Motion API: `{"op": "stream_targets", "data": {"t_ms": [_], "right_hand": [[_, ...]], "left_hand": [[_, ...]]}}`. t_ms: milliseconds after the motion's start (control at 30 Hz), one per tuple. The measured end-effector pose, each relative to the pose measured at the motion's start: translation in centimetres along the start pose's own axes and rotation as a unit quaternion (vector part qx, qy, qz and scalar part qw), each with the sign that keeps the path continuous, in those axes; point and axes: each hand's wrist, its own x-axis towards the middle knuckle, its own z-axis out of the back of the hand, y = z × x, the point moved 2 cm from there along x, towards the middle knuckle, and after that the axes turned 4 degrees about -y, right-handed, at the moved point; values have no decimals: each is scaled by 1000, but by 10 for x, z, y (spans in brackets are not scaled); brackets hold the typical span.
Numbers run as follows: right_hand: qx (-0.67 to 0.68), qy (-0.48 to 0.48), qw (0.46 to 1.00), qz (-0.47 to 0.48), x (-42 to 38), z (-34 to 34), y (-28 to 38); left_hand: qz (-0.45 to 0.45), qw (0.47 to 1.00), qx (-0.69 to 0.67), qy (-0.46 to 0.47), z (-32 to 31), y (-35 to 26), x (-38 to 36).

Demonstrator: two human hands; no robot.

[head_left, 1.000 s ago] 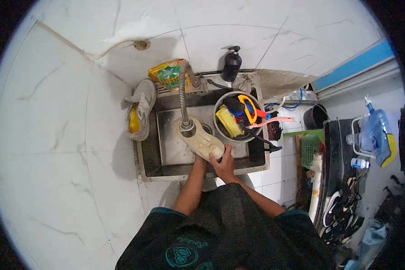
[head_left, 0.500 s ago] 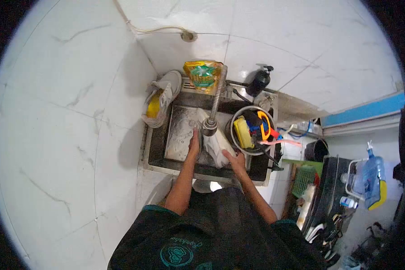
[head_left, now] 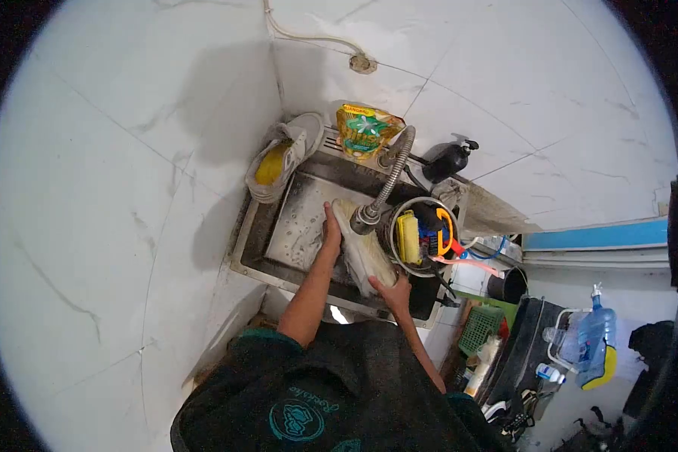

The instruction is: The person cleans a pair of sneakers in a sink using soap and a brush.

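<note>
A pale shoe (head_left: 369, 260) is held over the metal sink (head_left: 279, 280), beneath the faucet head (head_left: 365, 219). My left hand (head_left: 331, 232) rests along the shoe's left side near its far end. Around the near end, my right hand (head_left: 392, 292) grips it with the thumb on top. The faucet hides part of the shoe. Another pale shoe (head_left: 267, 188) with something yellow inside lies on the sink's left corner.
A round container (head_left: 405, 266) with a yellow sponge (head_left: 409, 237) and brushes stands at the sink's right. Behind are a detergent pouch (head_left: 365, 132) and a black bottle (head_left: 450, 162). A green basket (head_left: 481, 330) and blue jug (head_left: 595, 331) are at right.
The view has turned and shifted. The held shoe has rolled, showing more of its broad pale surface under the faucet; both hands stay on it.
</note>
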Motion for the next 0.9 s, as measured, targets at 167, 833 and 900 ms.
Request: {"op": "stream_targets", "data": {"t_ms": [167,833,900], "right_hand": [[-12,-2,1000,24,-12,13,27],[135,35,987,-78,-7,-3,-39],[232,65,964,-113,-3,-18,-61]], "left_hand": [[-17,987,107,-121,-6,-2,-8],[-107,971,202,-64,-9,-20,-61],[-143,941,307,-23,12,-8,-48]]}}
